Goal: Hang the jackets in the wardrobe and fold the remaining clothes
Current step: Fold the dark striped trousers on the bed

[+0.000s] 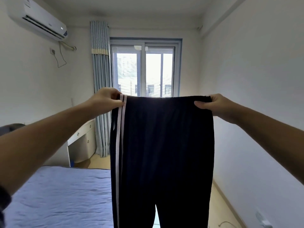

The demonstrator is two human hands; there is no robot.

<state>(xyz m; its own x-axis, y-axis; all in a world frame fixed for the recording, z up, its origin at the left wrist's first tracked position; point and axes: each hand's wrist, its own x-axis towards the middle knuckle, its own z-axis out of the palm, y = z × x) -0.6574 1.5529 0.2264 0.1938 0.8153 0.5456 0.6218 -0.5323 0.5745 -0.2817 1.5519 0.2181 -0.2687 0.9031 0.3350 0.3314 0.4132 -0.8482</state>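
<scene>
1. A white air conditioner (37,20) sits high on the left wall at ten o'clock, and its cord trails down towards a wall socket (52,51).
2. A bed (57,195) with a blue quilted cover fills the eight o'clock corner.
3. Beyond the bed, at nine o'clock, stands a white desk (83,139) with drawers. Just beside it a blue striped curtain (100,79) hangs at eleven o'clock.
4. The left hand (105,99), a little left of centre, pinches the left end of the waistband, its fingers curled onto the cloth at the two white side stripes.
5. The dark track trousers (162,153) hang in mid-air at the centre. The waistband is stretched level between both hands, and the legs drop to six o'clock, out of view, just right of the bed.
6. A sliding window (144,69) is behind at twelve o'clock, and the waistband covers its lower edge.
7. The right hand (212,104), at three o'clock, grips the right end of the waistband, with the thumb on the near side and the fingers curled behind.
8. A cable (223,223) lies on the floor at five o'clock, near the right wall.
</scene>
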